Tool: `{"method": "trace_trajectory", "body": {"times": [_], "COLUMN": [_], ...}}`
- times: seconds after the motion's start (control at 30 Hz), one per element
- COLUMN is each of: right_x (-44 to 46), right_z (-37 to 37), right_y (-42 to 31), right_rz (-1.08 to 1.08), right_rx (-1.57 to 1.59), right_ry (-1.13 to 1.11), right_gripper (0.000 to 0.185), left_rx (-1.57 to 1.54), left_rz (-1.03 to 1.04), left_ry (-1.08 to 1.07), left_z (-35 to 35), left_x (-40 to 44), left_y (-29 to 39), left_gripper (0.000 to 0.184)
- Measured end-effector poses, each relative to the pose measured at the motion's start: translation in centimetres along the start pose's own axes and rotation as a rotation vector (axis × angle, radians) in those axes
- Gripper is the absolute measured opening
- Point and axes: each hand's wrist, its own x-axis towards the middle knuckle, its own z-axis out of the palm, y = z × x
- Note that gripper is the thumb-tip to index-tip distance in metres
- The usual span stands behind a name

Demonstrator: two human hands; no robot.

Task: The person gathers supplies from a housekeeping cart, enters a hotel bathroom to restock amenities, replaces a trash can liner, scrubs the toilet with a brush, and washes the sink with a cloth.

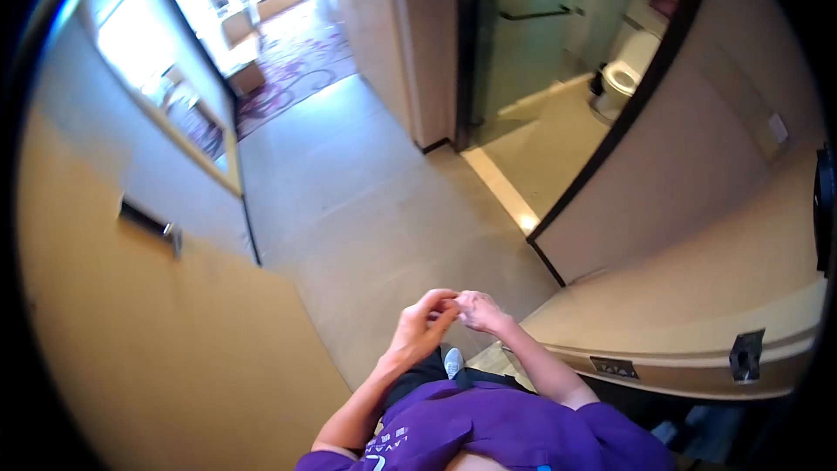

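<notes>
From where I stand, the head view has the left hand (417, 327) and right hand (481, 310) meeting in front of the purple T-shirt (497, 419). The left fingers are bent, with the thumb drawn in towards them; the right fingers are curled against the left fingertips. I see nothing held, but I cannot tell whether something small is hidden where they meet. The shirt, just below the fingers, is the nearest thing I can make out.

If there is a small item in that pinch, a loose grip could drop it onto the tiled floor (375, 201) beneath the fingers. To their right, what looks like a wooden door panel (663, 296) shows a metal latch plate (746, 356) on its edge; swinging the right arm outward could knock it. Left of them, another door (200, 358) with a lever handle (174, 235) limits that side.

Beyond the fingers, up and right, a pale threshold (501, 187) could catch a foot, with a toilet (621, 78) past it. Straight ahead is floor, then patterned carpet (301, 57).
</notes>
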Motion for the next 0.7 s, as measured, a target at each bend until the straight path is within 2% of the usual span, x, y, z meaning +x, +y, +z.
{"method": "trace_trajectory", "body": {"times": [0.07,0.2,0.33,0.4,0.43,0.47,0.63,0.7], "right_x": [3.9,9.5,15.1,17.3,18.2,18.7,23.7,25.1], "right_z": [-0.1,-2.5,-6.3,-8.8,-10.4,-11.9,-18.2,-20.4], "right_y": [2.9,7.4,11.3,11.3,11.8,12.2,14.8,16.8], "right_rz": [-0.054,0.033,0.134,0.221,0.199,0.176,0.375,0.425], "right_rx": [-0.008,0.019,0.01,0.016,0.02,0.017,0.12,0.175], "right_ry": [0.019,0.004,0.024,0.027,0.058,0.089,0.241,0.293], "right_gripper": [0.038,0.036,0.033,0.032,0.032,0.032,0.037,0.032], "left_rx": [0.025,0.129,0.205,0.199,0.182,0.16,0.149,0.185], "left_rz": [-0.069,-0.124,-0.08,-0.046,-0.021,0.005,0.07,0.122], "left_ry": [-0.021,-0.078,-0.117,-0.161,-0.179,-0.194,-0.414,-0.52], "left_z": [-1.5,-4.2,-6.7,-7.6,-7.8,-7.6,-3.9,-1.5], "left_x": [3.4,12.4,24.5,30.5,33.4,35.9,48.4,52.5], "left_y": [-1.9,-5.3,-6.0,-4.6,-3.7,-3.1,-0.7,-0.1], "left_gripper": [0.026,0.027,0.028,0.03,0.029,0.029,0.032,0.033]}}
